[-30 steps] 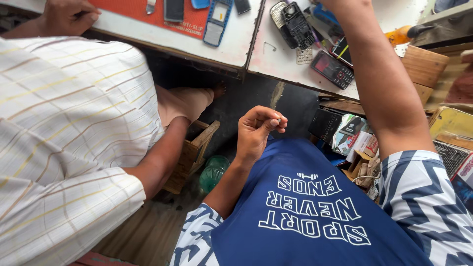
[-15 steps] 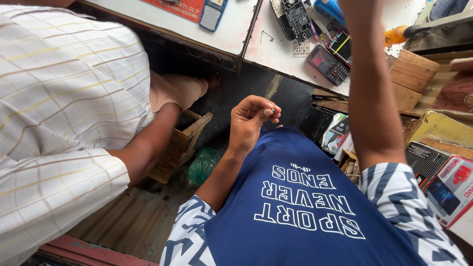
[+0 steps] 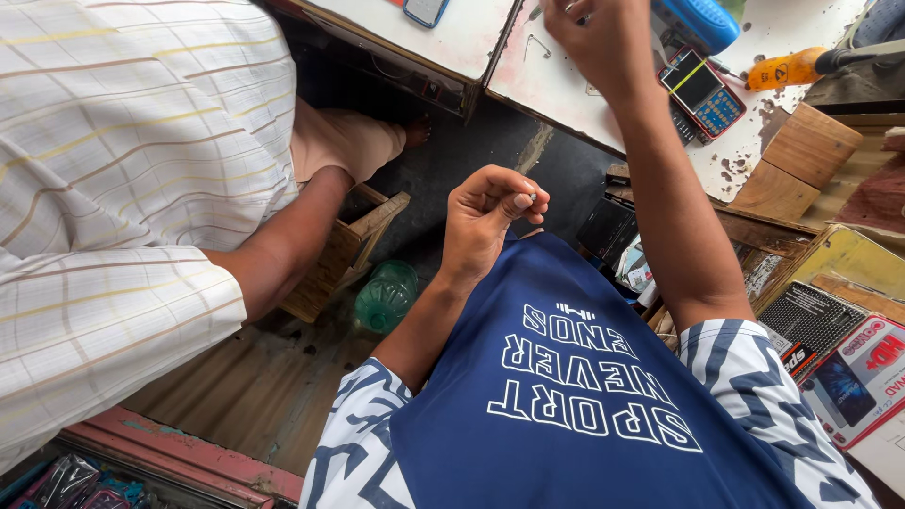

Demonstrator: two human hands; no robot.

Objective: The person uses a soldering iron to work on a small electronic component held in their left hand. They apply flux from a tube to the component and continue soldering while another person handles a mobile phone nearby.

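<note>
1. The left hand [image 3: 485,221] is curled shut, its grip pinching a tiny pale bit [image 3: 530,198] above the lap
2. The bit looks light, hard and easy to drop; fingertips suit it best
3. The right hand [image 3: 603,42] reaches over the bench [image 3: 566,75]; I cannot tell its grip

The left hand [image 3: 490,221] is hovering in a dark gap below the counter [image 3: 471,42] edge, with open floor [image 3: 452,141] lying ahead of it. A co-worker's forearm [image 3: 283,245] and a wooden crate [image 3: 344,259] are closing off the left side of that gap. A green bottle [image 3: 386,294] is lying just below the crate. The right hand [image 3: 603,42] is working over the counter, where a keypad phone [image 3: 702,90] and a blue case [image 3: 698,21] are crowding its right side. Wooden blocks [image 3: 797,160] and packaged boxes [image 3: 839,363] are blocking the far right.
</note>
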